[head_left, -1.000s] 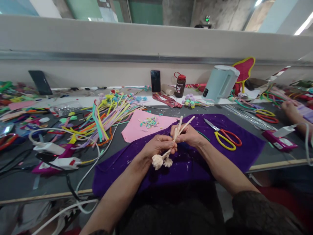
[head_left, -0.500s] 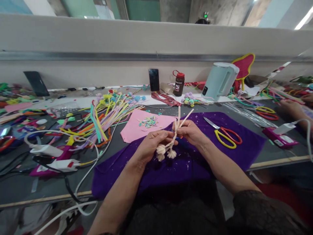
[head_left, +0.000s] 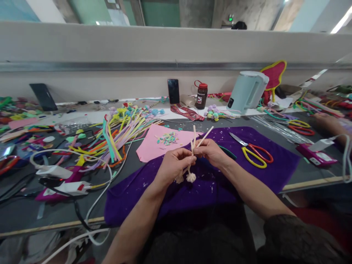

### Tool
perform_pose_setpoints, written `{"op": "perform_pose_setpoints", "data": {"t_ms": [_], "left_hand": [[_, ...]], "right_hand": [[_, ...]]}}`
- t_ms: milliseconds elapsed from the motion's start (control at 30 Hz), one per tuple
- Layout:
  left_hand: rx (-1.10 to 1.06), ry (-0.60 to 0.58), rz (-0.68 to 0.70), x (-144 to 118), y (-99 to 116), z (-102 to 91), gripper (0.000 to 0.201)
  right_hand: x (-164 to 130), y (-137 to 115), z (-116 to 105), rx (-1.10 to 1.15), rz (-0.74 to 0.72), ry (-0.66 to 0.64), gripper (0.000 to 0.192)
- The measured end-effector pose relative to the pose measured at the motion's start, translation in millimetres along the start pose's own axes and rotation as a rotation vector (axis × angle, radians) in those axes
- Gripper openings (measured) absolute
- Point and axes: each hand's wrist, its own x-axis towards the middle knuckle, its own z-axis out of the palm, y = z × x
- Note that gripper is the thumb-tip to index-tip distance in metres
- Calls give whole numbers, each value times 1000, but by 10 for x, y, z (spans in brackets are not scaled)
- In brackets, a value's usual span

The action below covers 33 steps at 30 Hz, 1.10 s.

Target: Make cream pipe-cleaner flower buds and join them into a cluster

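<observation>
The left hand [head_left: 173,165] and right hand [head_left: 210,151] both pinch the cream pipe-cleaner stems [head_left: 195,141] above the purple cloth [head_left: 247,176]; since a second ago the bundle has turned more upright and its fuzzy balls [head_left: 189,177] sit tucked under the left fingers, suggesting twisting continues. Yellow-and-red scissors [head_left: 254,154] lie untouched to the right, pink paper [head_left: 154,145] beyond.

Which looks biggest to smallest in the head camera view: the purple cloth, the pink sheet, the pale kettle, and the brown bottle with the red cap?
1. purple cloth, by far the largest.
2. pink sheet.
3. pale kettle; it stands farther from the camera, so its place against the sheet is unsure.
4. brown bottle, smallest.
</observation>
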Motion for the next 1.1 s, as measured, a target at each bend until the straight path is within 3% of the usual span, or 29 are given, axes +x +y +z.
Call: {"op": "perform_pose_setpoints", "data": {"t_ms": [200, 367, 567, 700, 933, 1100], "left_hand": [[391, 245, 232, -54, -18, 26, 18], [372, 287, 332, -87, 4, 27, 8], [391, 307, 334, -98, 45, 10, 7], [202, 207, 193, -94, 69, -11, 11], [-345, -107, -159, -26, 67, -4, 9], [-513, -265, -278, 3, 8, -16, 9]], "right_hand": [[-26, -37, 59, -104, -72, 96, 10], [-68, -60, 116, -130, -94, 120, 9], [-65, -48, 107, -134, -136, 87, 12], [-59, -42, 79, -49, -190, -18, 11], [-51, -20, -9, -27, -176, -124, 11], [-34, -10, -58, -5, -122, -231, 14]]}}
